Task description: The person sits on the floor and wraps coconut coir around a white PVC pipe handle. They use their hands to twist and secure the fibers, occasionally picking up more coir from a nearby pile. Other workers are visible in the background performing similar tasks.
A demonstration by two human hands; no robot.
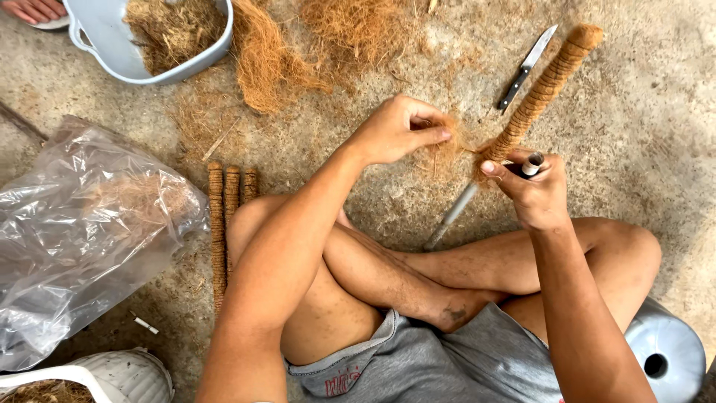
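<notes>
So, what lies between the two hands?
In the head view, a tuft of loose brown fibre lies between the left hand and the right hand, beside the wrapped stick.

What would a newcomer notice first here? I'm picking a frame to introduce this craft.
The fibre-wrapped pole slanting up right of centre, gripped by the right hand while the left hand pinches loose brown fibre beside it. Next, the finished wrapped sticks lying left of the crossed legs, and the knife on the concrete above.

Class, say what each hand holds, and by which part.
The right hand holds the fibre-wrapped pole at the wrapping's lower end, plus a small tube. The left hand pinches loose fibre beside it.
</notes>
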